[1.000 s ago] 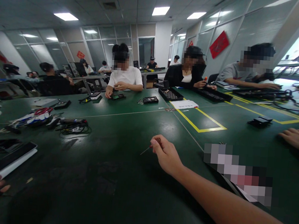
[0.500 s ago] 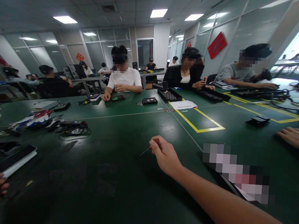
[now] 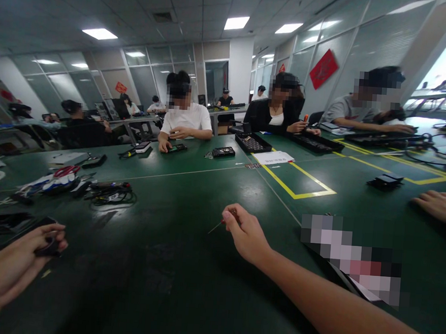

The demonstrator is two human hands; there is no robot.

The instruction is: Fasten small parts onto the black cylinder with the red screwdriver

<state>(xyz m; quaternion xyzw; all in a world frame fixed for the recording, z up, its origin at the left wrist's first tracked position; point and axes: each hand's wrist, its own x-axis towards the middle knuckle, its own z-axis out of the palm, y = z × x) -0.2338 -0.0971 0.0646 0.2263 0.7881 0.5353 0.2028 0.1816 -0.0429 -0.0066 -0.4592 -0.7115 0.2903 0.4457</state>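
My right hand [image 3: 248,234] is closed in a pinch above the green table [image 3: 184,286]. From its fingertips a thin screwdriver [image 3: 215,227] with a red part points down to the left. On the left, my left hand [image 3: 30,247] grips a small dark object [image 3: 49,247], whose kind I cannot make out. Behind that hand lies a flat black device [image 3: 3,221], partly covered by the hand. A small yellowish scrap [image 3: 46,274] rests on the table just below the left fingers.
Bundled cables [image 3: 112,194] and a pile of bagged parts [image 3: 54,181] lie at the left. Yellow tape [image 3: 312,194] marks the table. A co-worker's hand [image 3: 440,205] rests at the right, near a black part [image 3: 385,181]. Several people sit opposite with black trays [image 3: 253,142].
My left hand has come in from the left edge, moving right and up with the dark object. My right hand and the screwdriver have hardly moved.
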